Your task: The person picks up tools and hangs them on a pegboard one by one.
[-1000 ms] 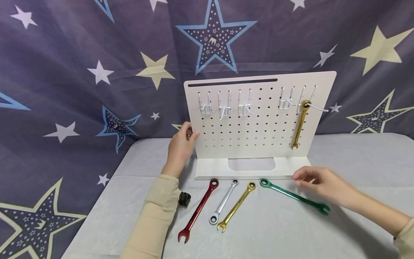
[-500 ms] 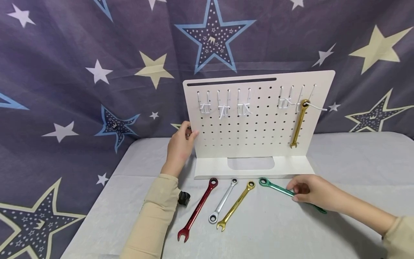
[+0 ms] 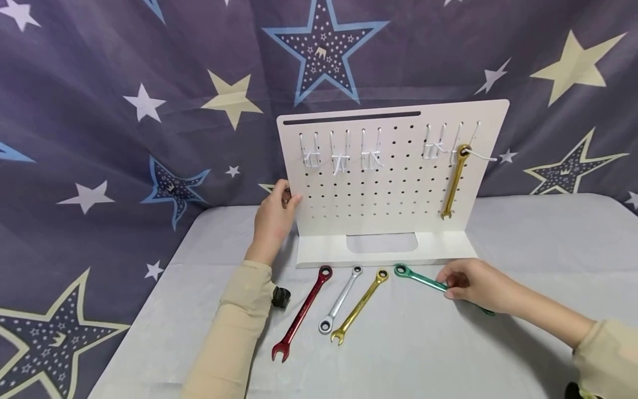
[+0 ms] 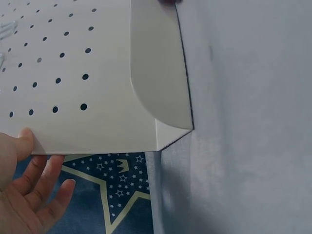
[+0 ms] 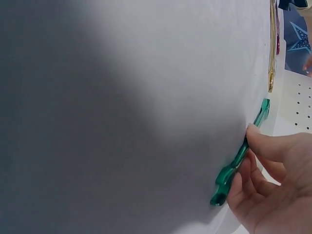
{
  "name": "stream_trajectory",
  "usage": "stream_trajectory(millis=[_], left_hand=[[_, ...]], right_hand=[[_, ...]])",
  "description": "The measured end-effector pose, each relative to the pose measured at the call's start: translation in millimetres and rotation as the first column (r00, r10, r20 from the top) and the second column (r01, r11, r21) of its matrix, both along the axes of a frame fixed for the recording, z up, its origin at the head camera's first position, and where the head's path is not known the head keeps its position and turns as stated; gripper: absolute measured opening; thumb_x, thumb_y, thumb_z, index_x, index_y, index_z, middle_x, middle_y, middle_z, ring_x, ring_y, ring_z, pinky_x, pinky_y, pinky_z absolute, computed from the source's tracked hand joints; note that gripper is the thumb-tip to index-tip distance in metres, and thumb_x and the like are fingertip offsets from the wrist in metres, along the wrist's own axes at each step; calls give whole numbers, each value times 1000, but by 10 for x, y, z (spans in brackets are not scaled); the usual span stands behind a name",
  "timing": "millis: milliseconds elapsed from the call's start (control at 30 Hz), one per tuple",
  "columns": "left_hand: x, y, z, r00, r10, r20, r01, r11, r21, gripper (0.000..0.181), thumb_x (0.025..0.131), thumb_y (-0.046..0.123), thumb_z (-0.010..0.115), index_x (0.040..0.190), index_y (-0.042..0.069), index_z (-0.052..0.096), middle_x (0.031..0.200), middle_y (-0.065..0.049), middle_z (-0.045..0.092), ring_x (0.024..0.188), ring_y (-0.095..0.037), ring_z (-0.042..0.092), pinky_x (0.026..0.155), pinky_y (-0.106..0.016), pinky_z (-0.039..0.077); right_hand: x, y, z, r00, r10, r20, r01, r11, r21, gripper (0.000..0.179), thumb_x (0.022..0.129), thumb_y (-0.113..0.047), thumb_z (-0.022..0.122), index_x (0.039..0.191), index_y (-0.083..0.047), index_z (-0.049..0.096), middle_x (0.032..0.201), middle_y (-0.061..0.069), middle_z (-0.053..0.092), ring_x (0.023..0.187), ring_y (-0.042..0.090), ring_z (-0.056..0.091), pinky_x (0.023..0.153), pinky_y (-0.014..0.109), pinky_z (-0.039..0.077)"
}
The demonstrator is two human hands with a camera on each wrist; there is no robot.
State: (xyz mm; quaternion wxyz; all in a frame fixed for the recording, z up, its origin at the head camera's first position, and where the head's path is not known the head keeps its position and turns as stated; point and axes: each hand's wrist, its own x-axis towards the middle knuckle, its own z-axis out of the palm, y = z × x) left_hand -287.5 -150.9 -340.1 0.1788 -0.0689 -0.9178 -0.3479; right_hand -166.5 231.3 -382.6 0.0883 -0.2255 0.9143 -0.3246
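Observation:
My left hand (image 3: 273,221) grips the left edge of a white pegboard (image 3: 329,226), thumb on its front face and fingers behind, as the left wrist view shows. At the front right, my right hand (image 3: 483,285) pinches a green ratcheting combination wrench (image 3: 418,278) by its shaft, between thumb and fingertips. The wrench lies close along the grey cloth, its ring end pointing left; in the head view the hand covers part of the shaft. A gold wrench (image 3: 453,185) hangs by its ring from the board's rightmost white hook.
Left of the green wrench lie a red wrench (image 3: 304,313), a silver double-ring wrench (image 3: 341,299) and another gold wrench (image 3: 360,306). Several white hooks (image 3: 341,160) stick out from the board's upper part. A star-patterned curtain (image 3: 199,44) hangs behind the table.
My right hand has moved from the board base's front right corner down onto the green wrench and taken hold of its shaft. My left hand stays on the board; the head view has shifted slightly.

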Motion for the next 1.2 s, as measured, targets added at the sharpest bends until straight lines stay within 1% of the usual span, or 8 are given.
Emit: stream_trajectory(millis=[200, 500, 600, 700, 833, 1000, 1200], left_hand=[[-3, 2, 3, 1000, -3, 0, 3, 1000, 1, 30, 101, 33, 59, 124, 14, 54, 103, -9, 66, 89, -28, 61, 77, -45, 47], [-32, -18, 52, 1000, -3, -7, 3, 1000, 17, 31, 101, 33, 59, 124, 14, 54, 104, -9, 66, 89, -28, 61, 77, -46, 46], [-29, -11, 43, 1000, -5, 2, 5, 1000, 15, 32, 101, 33, 59, 126, 14, 54, 106, -10, 66, 90, -28, 61, 78, -47, 46], [-13, -3, 25, 1000, -6, 23, 6, 1000, 7, 33, 101, 33, 58, 128, 13, 53, 109, -10, 67, 92, -28, 61, 80, -47, 46], [-17, -2, 34, 999, -5, 32, 5, 1000, 0, 34, 101, 33, 58, 128, 14, 53, 109, -10, 66, 92, -28, 61, 80, -47, 46], [-29, -3, 48, 1000, -13, 3, 13, 1000, 8, 33, 101, 33, 59, 127, 14, 53, 108, -10, 67, 92, -28, 62, 79, -47, 46], [-8, -11, 37, 1000, -11, 12, 11, 1000, 4, 33, 101, 33, 59, 127, 14, 54, 108, -10, 67, 92, -28, 63, 79, -47, 47]], right_hand=[[-10, -8, 33, 1000, 9, 20, -9, 1000, -3, 15, 83, -3, 78, 94, -3, 68, 78, -6, 60, 71, 5, 52, 62, 23, 47], [-83, -40, 114, 999, 11, 51, -14, 999, 52, 14, 84, -1, 77, 93, -1, 67, 80, -4, 57, 73, 10, 50, 62, 24, 44], [-78, -33, 117, 997, 9, 78, -13, 999, 50, 13, 84, -1, 76, 93, -2, 66, 80, -3, 57, 73, 11, 50, 62, 24, 44], [-63, -28, 108, 993, 10, 122, -15, 999, 39, 13, 85, -3, 76, 93, -1, 66, 79, -3, 56, 73, 11, 50, 62, 24, 43], [-74, -27, 123, 987, 13, 158, -19, 999, 35, 13, 85, -5, 76, 92, -2, 65, 76, -3, 56, 69, 12, 49, 60, 24, 42], [-86, -34, 149, 988, 9, 152, -16, 999, 38, 14, 86, -8, 75, 91, -3, 63, 74, -4, 55, 67, 10, 47, 59, 24, 40], [-69, -25, 136, 986, 43, 162, -48, 998, 28, 16, 88, -11, 75, 90, -4, 61, 73, -4, 52, 66, 9, 46, 58, 24, 39]])
